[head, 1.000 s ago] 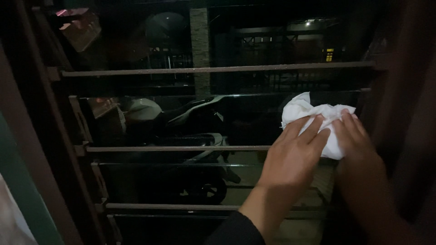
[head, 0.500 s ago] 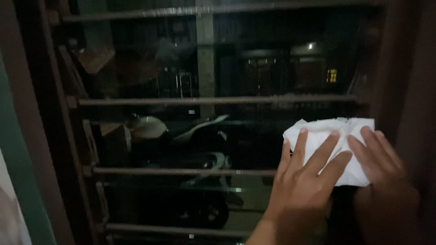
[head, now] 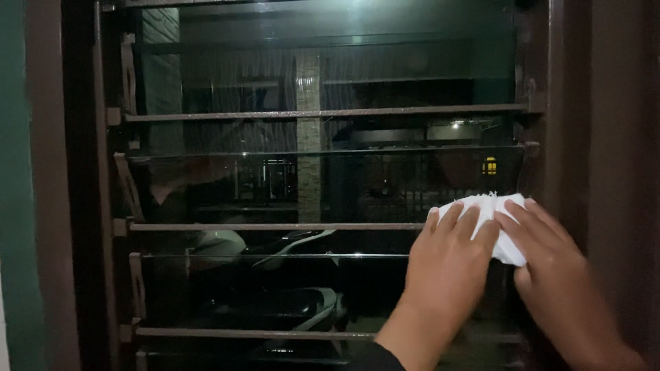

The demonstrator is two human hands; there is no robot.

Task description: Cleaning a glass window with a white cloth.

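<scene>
A crumpled white paper towel (head: 496,217) is pressed flat against a glass louvre pane (head: 275,185) at the window's right side. My left hand (head: 445,268) lies over the towel's left part with fingers spread on it. My right hand (head: 550,275) covers its right part, close to the dark brown window frame (head: 591,137). Both hands hold the towel to the glass, just above a horizontal brown bar (head: 275,226).
Several brown horizontal bars (head: 323,112) cross the window in front of the tilted glass slats. Through the glass it is night: a parked scooter (head: 289,302), a brick pillar (head: 309,165) and a small lit lamp (head: 489,165). A green wall (head: 14,206) borders the left.
The view has tilted upward, showing higher slats. Both hands and the towel now sit lower in the picture, still pressed on the glass at the right.
</scene>
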